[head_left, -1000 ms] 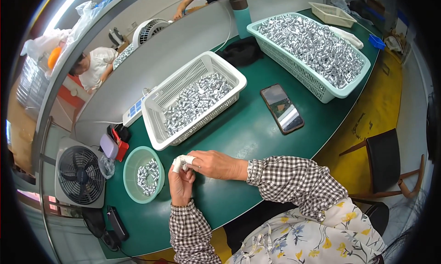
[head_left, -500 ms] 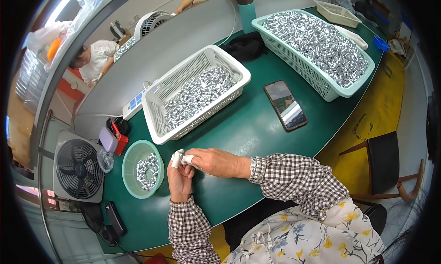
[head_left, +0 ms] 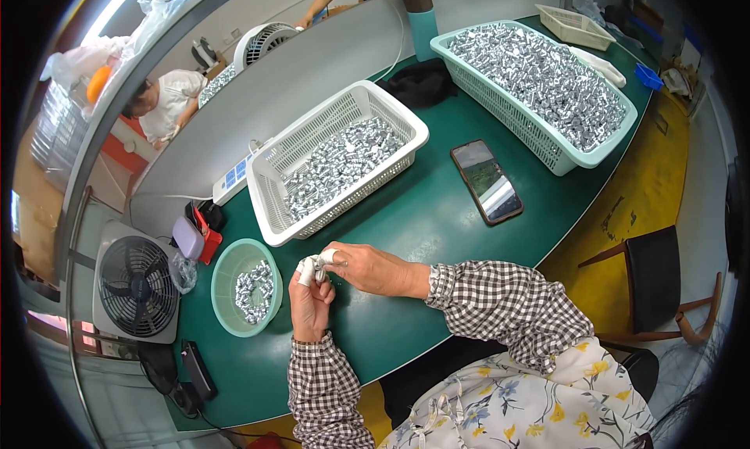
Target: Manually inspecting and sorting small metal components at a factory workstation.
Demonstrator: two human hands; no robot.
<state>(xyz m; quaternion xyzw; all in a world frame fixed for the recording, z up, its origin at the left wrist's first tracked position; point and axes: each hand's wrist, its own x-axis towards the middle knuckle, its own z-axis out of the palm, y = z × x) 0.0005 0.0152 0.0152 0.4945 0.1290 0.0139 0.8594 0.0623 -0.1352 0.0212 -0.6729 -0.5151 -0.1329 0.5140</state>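
Observation:
My left hand (head_left: 309,302) and my right hand (head_left: 369,268) meet over the green table (head_left: 437,214), fingertips pinched together on a small silver metal part (head_left: 316,266). Several fingertips wear white tape or cots. Just left of my hands sits a small round green bowl (head_left: 231,271) with several silver parts in it. Beyond my hands stands a white basket (head_left: 266,207) holding many of the same silver parts.
A large pale green basket (head_left: 500,105) full of silver parts sits at the far right. A phone (head_left: 486,182) lies between the baskets. A grey fan (head_left: 134,283) stands at the left. Another person (head_left: 164,105) works behind the divider. A chair (head_left: 656,285) is at my right.
My hands have stayed together near the green bowl, with only small finger movement on the part. The view shifted slightly.

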